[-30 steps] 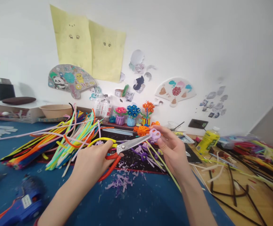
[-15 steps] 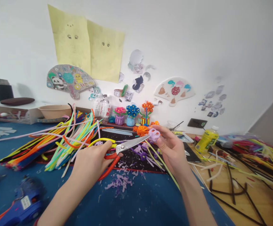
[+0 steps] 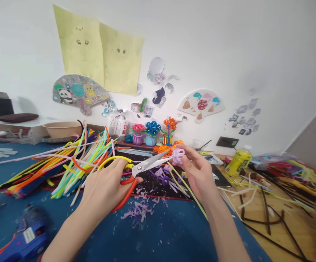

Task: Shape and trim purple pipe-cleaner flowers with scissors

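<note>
A: From the head camera, what are the hands doing?

B: The left hand (image 3: 106, 185) is wrapped around the handles of the scissors (image 3: 139, 168), whose blades stand parted. The right hand (image 3: 200, 171) pinches a lilac looped piece (image 3: 178, 155) between thumb and fingers.

A: So where exactly is that piece?

B: Up at the right fingertips, above the worktop (image 3: 116, 236), with the blade tips right beside it. I can't tell whether they touch.

A: How far along does it look?

B: Its loops are formed, so I'd judge the shaping well along. Lilac and purple clippings (image 3: 139, 211) lie in a scatter below, which suggests a fair amount of snipping is done. With the blades parted at the piece, trimming doesn't look finished.

A: Anything complete nearby?

B: Three potted flowers, pink (image 3: 138, 133), blue (image 3: 152, 134) and orange (image 3: 170, 131), stand at the back and look whole. Small purple flowers (image 3: 164, 179) lie loose on the dark mat (image 3: 144, 185), not in any pot. The bundle of fuzzy stems (image 3: 77, 163) at the left is plentiful. How much trimming is left on the lilac piece, I can't tell.
</note>
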A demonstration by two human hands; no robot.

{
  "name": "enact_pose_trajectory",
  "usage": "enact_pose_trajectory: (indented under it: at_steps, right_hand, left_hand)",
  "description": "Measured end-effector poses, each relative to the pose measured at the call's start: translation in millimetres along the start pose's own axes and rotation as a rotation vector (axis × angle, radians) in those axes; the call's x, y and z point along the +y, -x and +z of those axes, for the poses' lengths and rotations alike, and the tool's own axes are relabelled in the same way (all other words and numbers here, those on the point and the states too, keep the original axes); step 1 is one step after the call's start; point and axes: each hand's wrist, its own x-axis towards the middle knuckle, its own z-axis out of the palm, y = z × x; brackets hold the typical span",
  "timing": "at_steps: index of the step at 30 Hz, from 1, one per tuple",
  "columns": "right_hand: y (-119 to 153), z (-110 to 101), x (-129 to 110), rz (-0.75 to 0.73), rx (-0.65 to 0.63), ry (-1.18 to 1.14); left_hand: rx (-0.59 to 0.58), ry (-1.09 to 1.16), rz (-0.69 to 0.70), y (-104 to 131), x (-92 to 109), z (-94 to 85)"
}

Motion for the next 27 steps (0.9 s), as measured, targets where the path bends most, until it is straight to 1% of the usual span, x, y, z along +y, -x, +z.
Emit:
enact_pose_trajectory:
  at_steps: [5,10,14,21,27]
  right_hand:
    - [0.1,1.0,-0.8,0.022,0.017,0.024]
    - [0.3,1.3,-1.9,0.046,-0.008,0.017]
    - [0.8,0.5,-1.9,0.034,-0.021,-0.003]
    - [1.8,1.0,-2.4,0.045,-0.012,0.009]
    - [1.2,2.3,-2.0,0.046,-0.013,-0.007]
  left_hand:
    - [0.017,-0.052,0.046,2.0,-2.2,3.2]
    - [0.02,-0.099,0.083,3.0,-5.4,5.5]
    - [0.009,-0.13,0.089,2.6,-5.1,5.8]
    - [0.029,-0.157,0.105,2.1,-4.7,5.1]
    - [0.001,-0.159,0.088,1.9,-4.1,4.2]
